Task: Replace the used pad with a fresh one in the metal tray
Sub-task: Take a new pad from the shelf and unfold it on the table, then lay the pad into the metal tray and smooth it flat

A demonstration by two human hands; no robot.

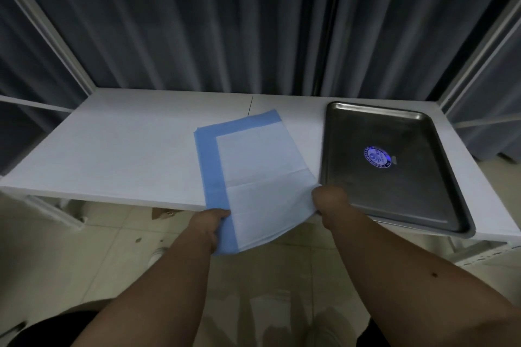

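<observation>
A folded pad (251, 166), white with a blue border, lies on the white table and hangs over its front edge. My left hand (210, 224) grips its blue near-left edge. My right hand (328, 200) grips its near-right edge, right beside the tray. The metal tray (423, 205) sits on the table to the right of the pad, with nothing in it but a round blue sticker (377, 156) on its floor.
The white table (118, 155) stretches left of the pad. Dark grey curtains (225, 22) hang behind it. White frame bars stand at both sides. Beige floor tiles (84, 248) lie below the front edge.
</observation>
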